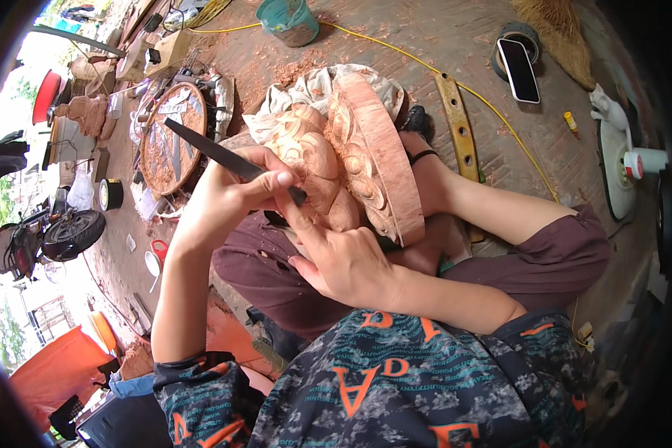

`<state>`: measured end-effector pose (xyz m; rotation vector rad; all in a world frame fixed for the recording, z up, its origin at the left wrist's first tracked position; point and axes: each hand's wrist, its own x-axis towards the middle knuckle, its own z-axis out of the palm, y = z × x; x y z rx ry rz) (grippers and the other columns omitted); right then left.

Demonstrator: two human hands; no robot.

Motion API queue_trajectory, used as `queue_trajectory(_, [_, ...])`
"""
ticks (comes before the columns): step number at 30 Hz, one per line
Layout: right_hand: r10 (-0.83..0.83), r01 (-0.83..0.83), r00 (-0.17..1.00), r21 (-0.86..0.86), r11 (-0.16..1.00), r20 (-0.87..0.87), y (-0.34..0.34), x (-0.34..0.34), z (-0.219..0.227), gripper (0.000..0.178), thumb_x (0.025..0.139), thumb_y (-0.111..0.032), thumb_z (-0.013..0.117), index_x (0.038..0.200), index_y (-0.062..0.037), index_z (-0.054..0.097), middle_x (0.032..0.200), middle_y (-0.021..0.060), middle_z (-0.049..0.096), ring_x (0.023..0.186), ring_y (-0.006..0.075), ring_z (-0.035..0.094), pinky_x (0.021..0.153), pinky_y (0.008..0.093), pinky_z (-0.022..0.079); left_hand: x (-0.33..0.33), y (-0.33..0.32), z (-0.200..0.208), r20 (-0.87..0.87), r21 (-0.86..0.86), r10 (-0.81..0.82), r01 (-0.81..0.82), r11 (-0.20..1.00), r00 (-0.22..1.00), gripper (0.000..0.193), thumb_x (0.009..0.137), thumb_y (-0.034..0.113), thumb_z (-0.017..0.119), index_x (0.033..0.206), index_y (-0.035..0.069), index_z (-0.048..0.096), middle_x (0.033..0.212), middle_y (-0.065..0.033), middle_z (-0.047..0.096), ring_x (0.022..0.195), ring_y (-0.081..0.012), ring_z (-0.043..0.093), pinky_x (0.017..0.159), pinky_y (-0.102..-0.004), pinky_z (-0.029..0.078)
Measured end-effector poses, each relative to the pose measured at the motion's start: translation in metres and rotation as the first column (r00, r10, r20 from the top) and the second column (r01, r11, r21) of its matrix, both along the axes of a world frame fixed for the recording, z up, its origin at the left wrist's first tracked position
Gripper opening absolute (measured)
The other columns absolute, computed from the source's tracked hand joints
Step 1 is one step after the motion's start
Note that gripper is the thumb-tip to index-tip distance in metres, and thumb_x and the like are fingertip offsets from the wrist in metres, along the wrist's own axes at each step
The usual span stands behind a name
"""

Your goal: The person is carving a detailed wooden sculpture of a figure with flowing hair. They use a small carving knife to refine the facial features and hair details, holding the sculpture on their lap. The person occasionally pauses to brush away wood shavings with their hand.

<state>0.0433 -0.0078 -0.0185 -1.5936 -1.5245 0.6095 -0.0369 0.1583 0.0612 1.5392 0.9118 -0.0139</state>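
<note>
A flat, dark, straight-edged bar (213,149) slants over the left part of a reddish-brown carved wooden block (377,149), its long axis running from far left to near right, the near end over the carving. The left hand (250,187) has it pinched between thumb and fingers; the right hand (351,261) reaches with index finger extended to its near end, but whether it grips I cannot tell. The block, lengthwise away from the person, lies between the legs against crumpled whitish cloth (269,122).
</note>
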Motion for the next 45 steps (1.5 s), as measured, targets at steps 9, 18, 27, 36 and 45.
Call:
queue_trajectory(9, [-0.015,0.011,0.991,0.027,1.000,0.134,0.003,0.004,0.005,0.081,0.082,-0.021,0.067,0.147,0.0070,0.027,0.052,0.0108,0.059,0.048,0.0275,0.062,0.045,0.0404,0.050,0.008,-0.008,0.005,0.003,-0.013,0.098,-0.098,0.995,0.995,0.020,0.087,0.019,0.072,0.087,0.002,0.061,0.082,-0.0085,0.067,0.068,-0.0130,0.065,0.061,-0.0259,0.054])
queue_trajectory(18, [0.011,-0.010,0.998,-0.017,1.000,0.055,0.002,0.005,0.009,0.082,0.083,-0.030,0.069,0.146,0.0046,0.029,0.053,0.0140,0.059,0.049,0.0321,0.062,0.046,0.0440,0.049,0.004,-0.004,0.000,0.032,-0.035,0.116,-0.115,0.993,0.993,0.019,0.089,0.018,0.069,0.087,0.002,0.060,0.072,-0.0056,0.063,0.062,-0.0120,0.063,0.059,-0.0263,0.054])
queue_trajectory(27, [0.088,-0.088,0.996,-0.014,0.996,0.016,0.004,0.005,0.007,0.081,0.080,-0.020,0.069,0.149,-0.0029,0.028,0.072,0.0159,0.065,0.060,0.0342,0.065,0.052,0.0433,0.053,-0.020,-0.017,-0.003,0.069,0.062,0.212,-0.217,0.974,0.975,0.021,0.092,0.021,0.066,0.092,0.000,0.064,0.082,-0.0055,0.067,0.072,-0.0101,0.063,0.069,-0.0251,0.055])
queue_trajectory(36, [0.066,-0.044,0.993,0.198,0.979,-0.102,-0.009,-0.002,-0.014,0.084,0.078,-0.013,0.068,0.150,-0.0041,0.026,0.086,0.0149,0.069,0.062,0.0271,0.067,0.051,0.0400,0.054,-0.032,-0.084,-0.027,0.337,0.259,0.421,-0.513,0.819,0.842,0.022,0.099,0.015,0.054,0.103,-0.002,0.067,0.096,-0.0046,0.066,0.080,-0.0072,0.061,0.069,-0.0203,0.051])
queue_trajectory(45, [0.031,-0.016,0.998,0.253,0.967,-0.054,0.000,0.002,-0.013,0.078,0.078,-0.012,0.067,0.147,-0.0026,0.033,0.086,0.0173,0.069,0.063,0.0288,0.067,0.050,0.0393,0.054,-0.018,-0.084,-0.026,0.356,0.272,0.490,-0.590,0.760,0.796,0.022,0.099,0.013,0.054,0.095,-0.003,0.070,0.081,-0.0037,0.068,0.068,-0.0071,0.062,0.061,-0.0210,0.052])
